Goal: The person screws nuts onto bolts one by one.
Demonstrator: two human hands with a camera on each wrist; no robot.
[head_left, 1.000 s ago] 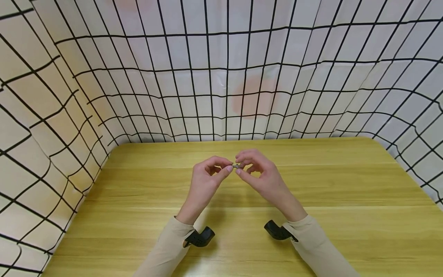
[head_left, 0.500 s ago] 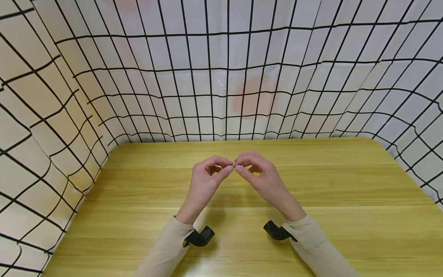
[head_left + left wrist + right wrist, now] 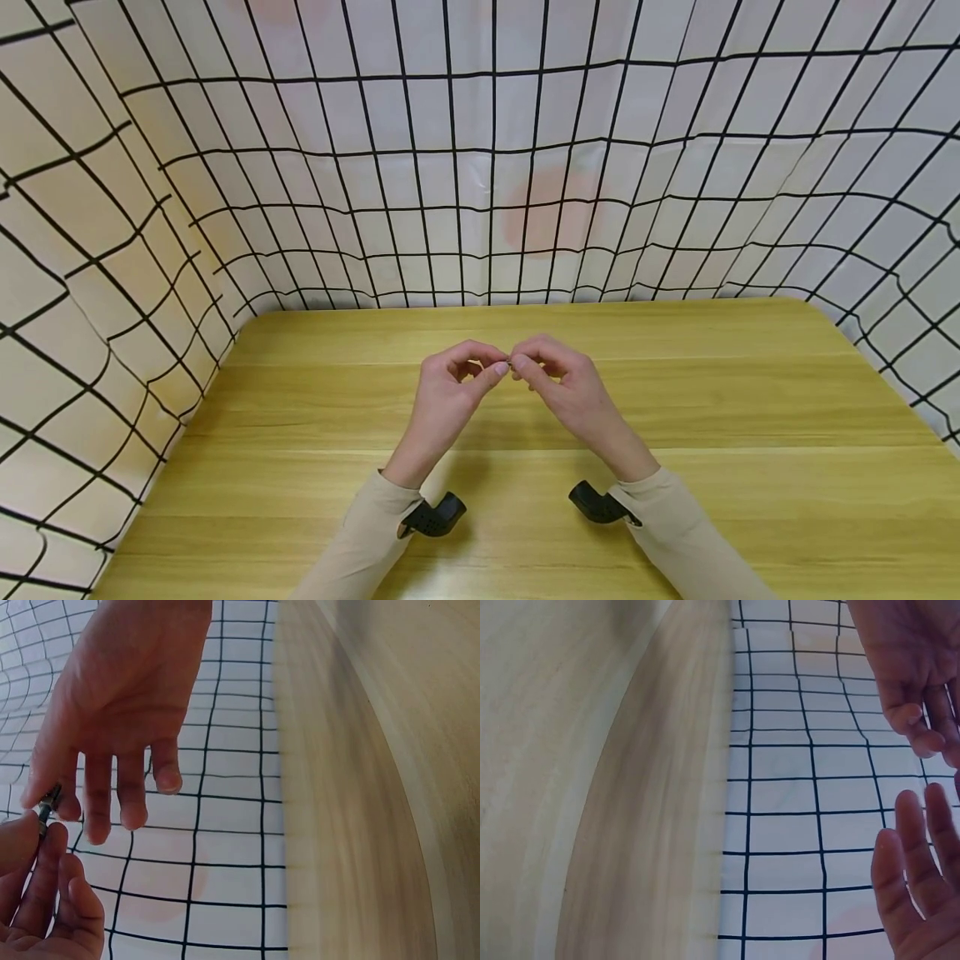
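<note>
A small metal bolt [image 3: 49,801] with a wider part along it lies between the two hands, mostly covered by fingertips in the head view. My left hand [image 3: 444,400] pinches one end between thumb and index finger, its other fingers curled in. From the opposite side my right hand [image 3: 573,392] pinches the other end with thumb and index finger. In the left wrist view the right hand's remaining fingers [image 3: 132,787] extend fairly straight. Both hands are raised above the table, fingertips nearly meeting. The right wrist view does not show the bolt.
A wooden table [image 3: 315,417] spans the area below the hands. White sheeting with a black grid net [image 3: 480,183] rises behind it and along both sides. Black wrist-worn devices [image 3: 435,514] stick out from both beige sleeves [image 3: 360,533].
A second ago the right thumb and index finger were spread apart around the bolt; they have closed onto its end and moved slightly left. The left hand stays almost still.
</note>
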